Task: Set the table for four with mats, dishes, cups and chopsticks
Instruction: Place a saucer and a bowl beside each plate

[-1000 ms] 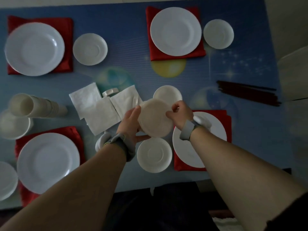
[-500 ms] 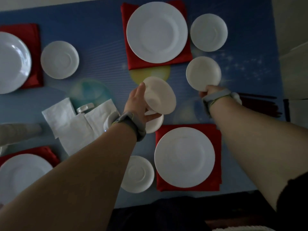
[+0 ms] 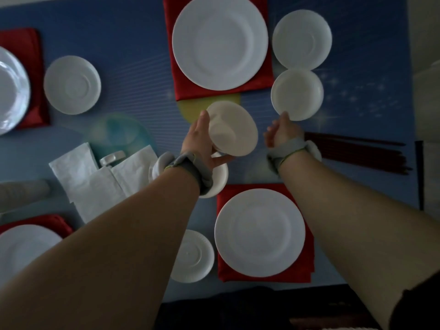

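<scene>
Two bowls — left grip holds tilted bowl | right grip touches second bowl

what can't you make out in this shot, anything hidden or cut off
All from the head view:
- Bowl under the left hand: the wrist and the held bowl cover most of the lower bowl.
- Right hand grip on the small bowl: only a fingertip at the rim shows.
- Paper cup stack: blurred, cut by the left edge; count unreadable.
- Chopsticks: dark bundle, pairs uncountable.
- Small jar: half under napkins.
</scene>
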{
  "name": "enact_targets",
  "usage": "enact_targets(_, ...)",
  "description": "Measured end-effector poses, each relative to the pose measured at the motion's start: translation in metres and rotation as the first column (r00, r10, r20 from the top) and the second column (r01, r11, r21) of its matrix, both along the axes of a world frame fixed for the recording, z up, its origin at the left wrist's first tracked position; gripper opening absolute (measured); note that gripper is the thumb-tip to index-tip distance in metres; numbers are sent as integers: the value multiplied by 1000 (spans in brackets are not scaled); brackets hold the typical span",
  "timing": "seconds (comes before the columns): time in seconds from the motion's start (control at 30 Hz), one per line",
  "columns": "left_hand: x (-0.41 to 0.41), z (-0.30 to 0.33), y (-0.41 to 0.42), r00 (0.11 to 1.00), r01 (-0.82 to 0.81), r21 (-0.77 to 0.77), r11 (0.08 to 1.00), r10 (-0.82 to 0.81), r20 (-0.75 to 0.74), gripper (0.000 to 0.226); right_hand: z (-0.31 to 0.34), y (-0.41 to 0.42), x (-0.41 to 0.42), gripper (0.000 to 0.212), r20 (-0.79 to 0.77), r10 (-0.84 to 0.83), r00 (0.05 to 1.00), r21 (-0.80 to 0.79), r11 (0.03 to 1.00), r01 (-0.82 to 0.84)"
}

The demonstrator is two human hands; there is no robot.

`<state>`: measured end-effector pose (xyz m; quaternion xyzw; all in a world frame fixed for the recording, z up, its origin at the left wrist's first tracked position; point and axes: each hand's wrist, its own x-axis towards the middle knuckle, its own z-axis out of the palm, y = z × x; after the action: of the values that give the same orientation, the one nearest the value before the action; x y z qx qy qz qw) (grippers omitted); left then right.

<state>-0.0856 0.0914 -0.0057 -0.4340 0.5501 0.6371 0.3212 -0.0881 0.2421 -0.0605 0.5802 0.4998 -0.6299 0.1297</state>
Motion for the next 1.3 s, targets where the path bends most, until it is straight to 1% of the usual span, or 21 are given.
enact_targets(0.03, 1, -2, 0, 1000, 0, -6, 1000, 0, -1, 54, 2, -8, 4, 38, -28, 174, 984, 16, 985, -174)
enact_targets(0.1, 3, -1, -3, 1000, -3, -17, 1000, 3, -17, 57, 10, -20, 11, 31, -88, 452, 888, 88, 891, -445)
enact_targets(0.13, 4, -4, -8, 997, 45, -72, 996, -49, -56, 60, 14, -25, 14, 24, -122, 521, 845, 118, 853, -509)
enact_targets(0.17, 5, -4, -14, 981, 149, -168, 974, -167, -98, 67, 15, -28, 14, 24, -133, 570, 811, 153, 820, -551)
enact_targets(0.23, 8, -8, -34, 953, 163, -328, 930, -235, -191, 81, 22, -40, 14, 29, -136, 636, 759, 184, 769, -612)
enact_targets(0.27, 7, -9, -37, 953, 160, -319, 934, -230, -195, 74, 24, -41, 12, 28, -131, 650, 749, 189, 758, -624)
enact_targets(0.3, 7, -5, -48, 967, 105, -262, 959, -160, -198, 60, 26, -49, 10, 27, -133, 679, 722, 209, 732, -649)
enact_targets(0.33, 10, -3, -61, 965, 106, -242, 964, -159, -210, 43, 29, -60, 8, 25, -130, 706, 697, 222, 705, -673)
enact_targets(0.37, 10, 0, -63, 978, 39, -209, 977, -80, -191, 28, 30, -62, 7, 22, -135, 712, 690, 231, 699, -676)
enact_targets(0.4, 13, 3, -72, 983, -88, -149, 985, 62, -173, 18, 32, -73, 5, 17, -146, 715, 684, 243, 696, -676)
enact_targets(0.47, 16, 1, -96, 966, -221, -151, 963, 195, -172, 15, 31, -98, 3, 9, -165, 704, 691, 263, 706, -657)
enact_targets(0.53, 23, -3, -133, 952, -286, -175, 942, 260, -160, 17, 29, -139, 0, 9, -173, 687, 706, 298, 720, -627)
enact_targets(0.63, 33, -3, -169, 955, -294, -142, 945, 282, -94, 15, 25, -191, -6, 12, -193, 632, 751, 289, 768, -572)
enact_targets(0.73, 53, -2, -230, 946, -322, -104, 941, 317, -63, 15, 18, -270, -11, 12, -193, 615, 765, 217, 787, -578)
enact_targets(0.77, 56, -1, -231, 947, -319, -92, 943, 316, -50, 15, 16, -274, -15, 10, -186, 592, 784, 202, 804, -559)
enact_targets(0.8, 62, -4, -248, 946, -323, -101, 941, 322, -31, 14, 13, -294, -17, 5, -185, 583, 791, 176, 811, -557)
enact_targets(0.87, 72, -10, -277, 941, -337, -115, 935, 338, -3, 12, 7, -329, -21, 7, -173, 578, 797, 152, 816, -558)
enact_targets(0.93, 83, -17, -309, 931, -358, -99, 928, 363, 39, 12, 4, -366, -22, 3, -175, 586, 791, 127, 810, -572)
enact_targets(1.0, 90, -22, -319, 925, -367, -91, 926, 373, 71, 14, 3, -380, -25, 8, -163, 581, 798, 103, 814, -571)
enact_targets(1.17, 110, -35, -355, 914, -384, -93, 918, 393, 102, 15, -6, -419, -25, 7, -124, 558, 820, 69, 830, -554)
enact_targets(1.3, 120, -40, -367, 928, -360, -107, 927, 368, 66, 14, -15, -425, -26, 25, -104, 558, 823, 85, 830, -552)
